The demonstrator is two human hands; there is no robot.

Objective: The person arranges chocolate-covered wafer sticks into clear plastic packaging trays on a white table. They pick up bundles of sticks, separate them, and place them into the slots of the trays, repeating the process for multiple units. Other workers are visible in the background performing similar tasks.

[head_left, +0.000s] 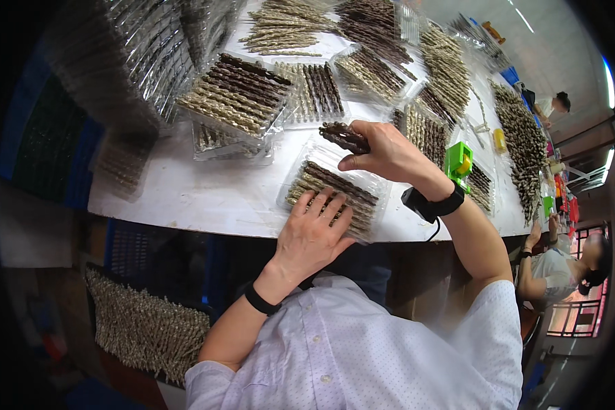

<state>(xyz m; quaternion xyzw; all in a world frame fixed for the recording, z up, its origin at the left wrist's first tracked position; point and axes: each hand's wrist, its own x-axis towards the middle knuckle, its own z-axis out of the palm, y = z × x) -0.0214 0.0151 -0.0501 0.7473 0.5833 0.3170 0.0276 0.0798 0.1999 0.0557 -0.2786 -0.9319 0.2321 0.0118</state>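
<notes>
Twisted brown sticks [345,137] sit bunched in the right hand [383,152], pinched tight just above a clear plastic tray [335,195] at the white table's [184,195] near edge. Left hand [314,236] lies flat, fingers spread, on the tray's rows.

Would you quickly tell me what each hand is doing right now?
Left hand: open, fingers spread flat on the twisted sticks in the clear tray.
Right hand: closed on a bundle of dark twisted sticks.
</notes>
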